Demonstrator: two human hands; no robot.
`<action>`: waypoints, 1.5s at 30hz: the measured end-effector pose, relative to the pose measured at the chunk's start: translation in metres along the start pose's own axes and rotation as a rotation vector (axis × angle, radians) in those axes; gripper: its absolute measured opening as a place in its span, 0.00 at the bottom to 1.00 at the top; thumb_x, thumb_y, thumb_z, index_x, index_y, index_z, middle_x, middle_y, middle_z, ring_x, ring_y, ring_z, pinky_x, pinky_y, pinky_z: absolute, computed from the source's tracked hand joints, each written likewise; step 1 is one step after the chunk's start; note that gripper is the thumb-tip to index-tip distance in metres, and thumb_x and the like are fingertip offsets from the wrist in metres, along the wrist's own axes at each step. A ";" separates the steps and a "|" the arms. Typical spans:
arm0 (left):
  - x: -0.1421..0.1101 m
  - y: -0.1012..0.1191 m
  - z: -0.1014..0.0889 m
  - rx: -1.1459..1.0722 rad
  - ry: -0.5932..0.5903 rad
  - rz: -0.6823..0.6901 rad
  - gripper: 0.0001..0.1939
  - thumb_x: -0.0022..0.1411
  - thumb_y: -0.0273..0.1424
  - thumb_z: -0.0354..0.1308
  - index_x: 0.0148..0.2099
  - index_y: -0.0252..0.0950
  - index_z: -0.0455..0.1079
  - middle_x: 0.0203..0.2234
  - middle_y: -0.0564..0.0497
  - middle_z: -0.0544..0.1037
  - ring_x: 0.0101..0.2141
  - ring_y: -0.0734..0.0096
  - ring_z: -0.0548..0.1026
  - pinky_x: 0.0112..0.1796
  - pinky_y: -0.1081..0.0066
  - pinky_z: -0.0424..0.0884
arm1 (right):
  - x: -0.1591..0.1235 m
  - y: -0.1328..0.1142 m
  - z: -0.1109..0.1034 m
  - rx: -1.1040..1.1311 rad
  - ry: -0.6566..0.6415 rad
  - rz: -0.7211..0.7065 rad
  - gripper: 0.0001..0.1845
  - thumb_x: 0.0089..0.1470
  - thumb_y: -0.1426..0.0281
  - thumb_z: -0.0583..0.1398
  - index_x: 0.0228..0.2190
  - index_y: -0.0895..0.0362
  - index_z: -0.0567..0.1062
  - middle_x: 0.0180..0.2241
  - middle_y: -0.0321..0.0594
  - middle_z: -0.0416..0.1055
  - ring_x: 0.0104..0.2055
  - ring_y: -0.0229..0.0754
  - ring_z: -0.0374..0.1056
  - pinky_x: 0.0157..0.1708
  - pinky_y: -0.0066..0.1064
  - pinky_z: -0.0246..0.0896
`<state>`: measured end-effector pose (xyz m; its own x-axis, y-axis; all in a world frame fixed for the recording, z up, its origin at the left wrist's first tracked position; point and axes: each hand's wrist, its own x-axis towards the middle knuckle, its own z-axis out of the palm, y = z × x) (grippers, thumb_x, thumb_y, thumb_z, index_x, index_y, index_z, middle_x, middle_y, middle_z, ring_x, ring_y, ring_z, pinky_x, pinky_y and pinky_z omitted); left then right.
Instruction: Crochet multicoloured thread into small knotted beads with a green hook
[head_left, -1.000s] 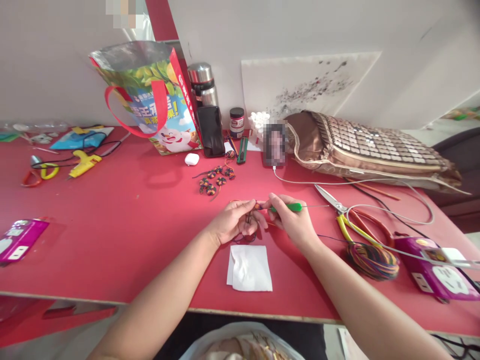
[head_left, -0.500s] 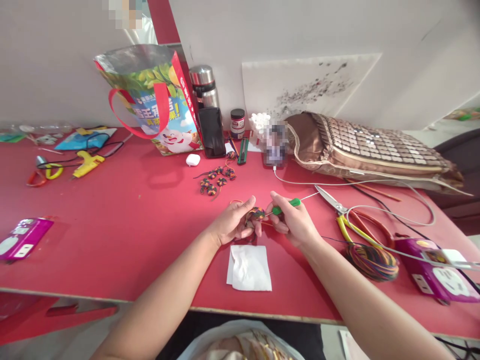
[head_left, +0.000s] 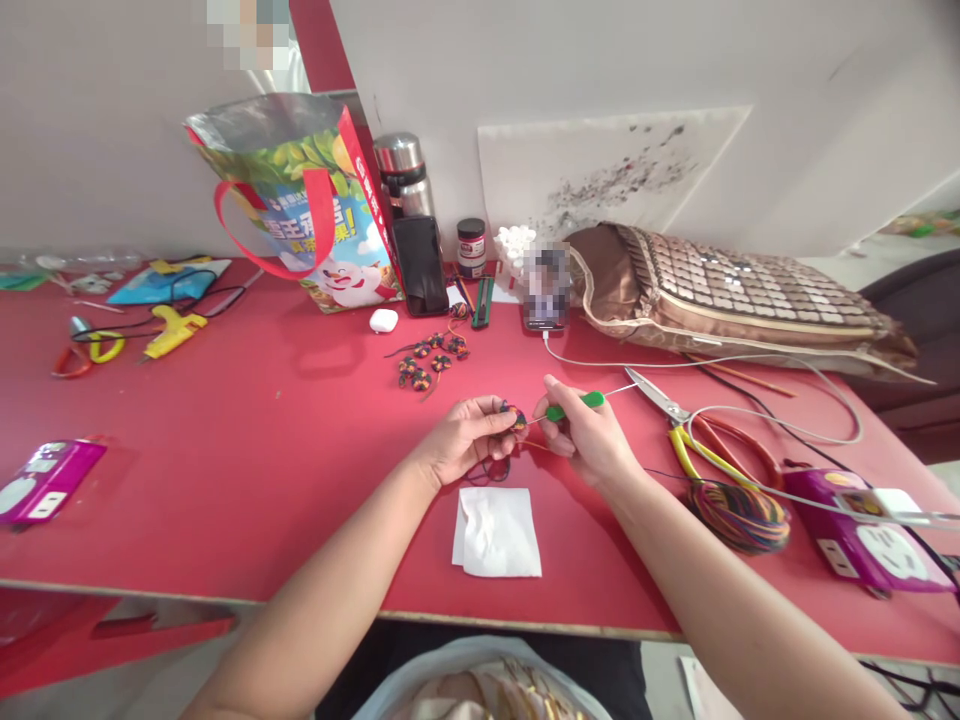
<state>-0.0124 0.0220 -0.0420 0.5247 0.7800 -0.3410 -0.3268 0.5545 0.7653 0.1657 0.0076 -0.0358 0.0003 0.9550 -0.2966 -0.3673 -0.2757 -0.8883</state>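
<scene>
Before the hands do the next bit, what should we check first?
1. Left hand grips the small multicoloured knot: ok.
2. Right hand holds the green-handled tool: ok.
3. Tool tip meets the knot: ok, though exactly where cannot tell.
4. Scissors lie apart from the hands: ok.
5. Cord coil within reach: ok.
6. Dark cord under the left hand untangled: cannot tell.

Napkin [head_left: 496, 532] before the hands, scissors [head_left: 679, 425] right, knotted pieces [head_left: 433, 358] behind, all on table [head_left: 247, 450].
</scene>
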 end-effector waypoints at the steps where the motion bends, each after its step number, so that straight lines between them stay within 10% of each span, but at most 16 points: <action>1: 0.000 0.000 0.000 -0.005 -0.001 0.002 0.23 0.46 0.39 0.83 0.32 0.32 0.74 0.27 0.49 0.81 0.22 0.79 0.73 0.22 0.77 0.63 | 0.000 0.000 0.000 0.002 0.000 -0.007 0.32 0.43 0.43 0.75 0.18 0.59 0.76 0.10 0.31 0.60 0.11 0.26 0.46 0.13 0.24 0.34; 25: 0.003 -0.004 -0.002 -0.071 0.071 0.063 0.18 0.45 0.29 0.80 0.31 0.34 0.72 0.25 0.52 0.80 0.22 0.77 0.74 0.26 0.75 0.68 | 0.001 -0.001 -0.004 -0.023 0.060 -0.107 0.33 0.45 0.41 0.74 0.18 0.57 0.75 0.12 0.30 0.60 0.12 0.27 0.47 0.13 0.25 0.37; 45: 0.001 -0.011 0.001 -0.021 0.047 0.109 0.15 0.47 0.30 0.80 0.38 0.32 0.83 0.26 0.50 0.80 0.25 0.74 0.74 0.30 0.72 0.68 | -0.006 0.004 -0.005 -0.512 0.073 -0.393 0.35 0.58 0.37 0.63 0.19 0.54 0.76 0.14 0.34 0.63 0.18 0.36 0.56 0.21 0.32 0.49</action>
<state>-0.0073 0.0165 -0.0499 0.4477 0.8484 -0.2825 -0.3965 0.4715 0.7877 0.1692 0.0004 -0.0397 0.1142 0.9904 0.0776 0.1634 0.0584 -0.9848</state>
